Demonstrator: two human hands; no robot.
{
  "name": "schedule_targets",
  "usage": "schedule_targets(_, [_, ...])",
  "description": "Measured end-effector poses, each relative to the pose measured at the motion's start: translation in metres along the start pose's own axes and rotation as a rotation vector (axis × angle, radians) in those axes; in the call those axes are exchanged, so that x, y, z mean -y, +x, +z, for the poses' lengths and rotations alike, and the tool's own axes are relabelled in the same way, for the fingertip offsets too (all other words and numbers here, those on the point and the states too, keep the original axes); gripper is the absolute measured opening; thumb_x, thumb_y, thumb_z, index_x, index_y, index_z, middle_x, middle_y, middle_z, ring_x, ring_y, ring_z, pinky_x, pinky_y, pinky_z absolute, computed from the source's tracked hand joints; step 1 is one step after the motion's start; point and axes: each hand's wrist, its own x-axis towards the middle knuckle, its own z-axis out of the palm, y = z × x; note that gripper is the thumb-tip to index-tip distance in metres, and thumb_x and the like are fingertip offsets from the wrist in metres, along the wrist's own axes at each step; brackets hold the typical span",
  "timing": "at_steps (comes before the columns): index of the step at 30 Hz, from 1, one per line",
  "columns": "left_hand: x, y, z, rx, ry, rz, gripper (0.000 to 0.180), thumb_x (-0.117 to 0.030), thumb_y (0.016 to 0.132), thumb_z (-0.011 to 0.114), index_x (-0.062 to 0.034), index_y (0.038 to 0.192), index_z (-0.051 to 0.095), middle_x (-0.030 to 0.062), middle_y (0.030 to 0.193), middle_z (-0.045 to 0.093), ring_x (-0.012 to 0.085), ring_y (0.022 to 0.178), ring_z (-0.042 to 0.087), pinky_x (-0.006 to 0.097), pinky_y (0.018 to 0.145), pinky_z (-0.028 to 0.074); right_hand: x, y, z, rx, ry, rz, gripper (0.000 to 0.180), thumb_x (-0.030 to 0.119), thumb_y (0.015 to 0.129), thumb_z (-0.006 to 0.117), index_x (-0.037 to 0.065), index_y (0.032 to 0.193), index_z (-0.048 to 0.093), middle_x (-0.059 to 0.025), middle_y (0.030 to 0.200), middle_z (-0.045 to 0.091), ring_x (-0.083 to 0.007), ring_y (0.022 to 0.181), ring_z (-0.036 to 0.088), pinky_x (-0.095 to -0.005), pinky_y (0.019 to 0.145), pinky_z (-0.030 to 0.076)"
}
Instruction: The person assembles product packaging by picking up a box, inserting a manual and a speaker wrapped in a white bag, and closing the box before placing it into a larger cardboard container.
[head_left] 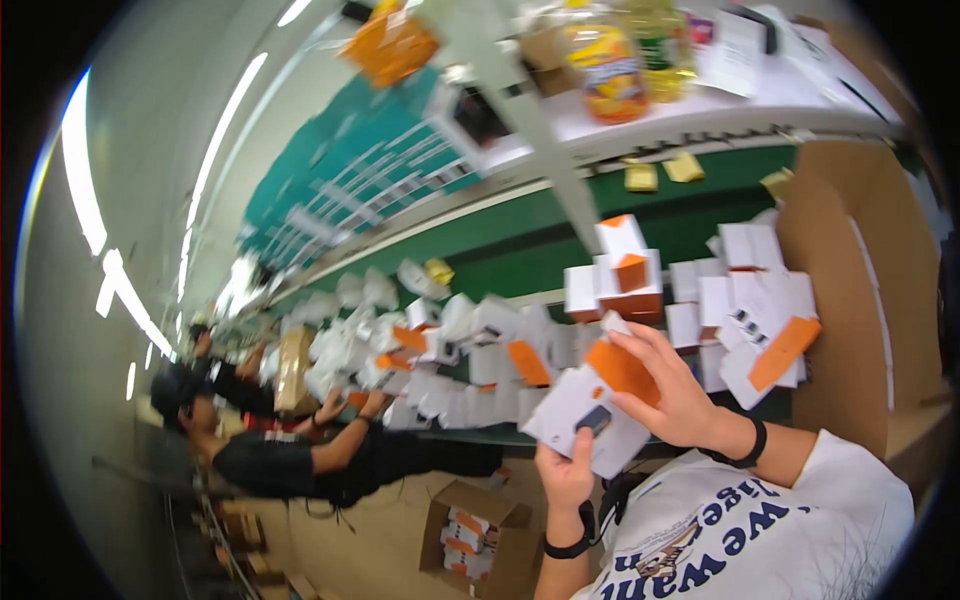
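Between my hands is a small white and orange box (585, 415) with a dark device pictured on its white face. My left hand (567, 472) grips its lower edge, the thumb on the white face. My right hand (672, 390) is closed around the orange side near the top, fingers bent over it. Whether the orange part is a flap or a sleeve, I cannot tell. Dark bands circle both wrists. Just beyond the held box, white and orange boxes (628, 280) are stacked, and more white boxes (735, 300) stand to their right.
White packages (460, 400) crowd the bench toward the left, where a co-worker in black (290, 465) handles items. A tall cardboard carton (850, 260) stands at right. An open carton (515, 560) with boxes sits on the floor. Bottles (605, 70) stand on the shelf above.
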Motion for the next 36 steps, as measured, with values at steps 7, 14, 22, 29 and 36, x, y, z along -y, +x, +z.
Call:
schedule_targets(7, [0.006, -0.040, -0.053, -0.223, 0.020, 0.025, 0.051, -0.002, 0.091, 0.072, 0.0050, 0.137, 0.052, 0.0128, 0.128, 0.064, 0.0178, 0.112, 0.064, 0.032, 0.096, 0.052, 0.005, -0.010, 0.088, 0.174, 0.118, 0.071, 0.055, 0.015, 0.077, 0.084, 0.001, 0.117, 0.050, -0.0122, 0.113, 0.054, -0.0222, 0.101, 0.056, -0.0335, 0.092, 0.047])
schedule_targets(14, [0.004, -0.061, -0.104, -0.327, 0.204, 0.165, 0.085, -0.012, 0.077, 0.086, 0.0044, 0.147, 0.040, 0.0187, 0.131, 0.058, 0.0263, 0.114, 0.063, 0.038, 0.097, 0.052, 0.002, -0.032, 0.142, 0.640, 0.481, 0.432, 0.050, 0.025, 0.082, 0.082, 0.006, 0.116, 0.050, -0.0091, 0.105, 0.058, -0.0186, 0.097, 0.056, -0.0328, 0.087, 0.047])
schedule_targets(22, [-0.002, -0.054, -0.156, -0.282, -0.120, 0.102, 0.068, -0.016, 0.081, 0.085, -0.0064, 0.133, 0.041, 0.0161, 0.132, 0.050, 0.0242, 0.118, 0.053, 0.038, 0.103, 0.045, 0.030, -0.028, 0.209, 0.439, 0.723, 0.220, 0.050, 0.020, 0.089, 0.077, 0.007, 0.127, 0.047, -0.0193, 0.151, 0.046, -0.0252, 0.134, 0.050, -0.0415, 0.114, 0.039])
schedule_targets(29, [-0.003, -0.046, -0.188, -0.236, 0.092, 0.272, 0.050, -0.018, 0.073, 0.087, -0.0092, 0.094, 0.043, 0.0168, 0.113, 0.061, 0.0256, 0.101, 0.061, 0.040, 0.088, 0.052, 0.041, -0.025, 0.228, 0.460, 0.578, 0.045, 0.028, 0.022, 0.090, 0.074, 0.006, 0.102, 0.054, -0.0177, 0.136, 0.055, -0.0264, 0.125, 0.055, -0.0414, 0.106, 0.043])
schedule_targets(36, [-0.012, -0.048, -0.206, -0.297, -0.001, 0.124, 0.045, -0.022, 0.076, 0.083, -0.0065, 0.093, 0.045, 0.0126, 0.114, 0.062, 0.0199, 0.102, 0.058, 0.035, 0.089, 0.051, 0.064, -0.044, 0.263, 0.158, 0.367, -0.023, 0.027, 0.025, 0.100, 0.066, 0.005, 0.115, 0.056, -0.0202, 0.139, 0.054, -0.0280, 0.123, 0.057, -0.0386, 0.100, 0.047])
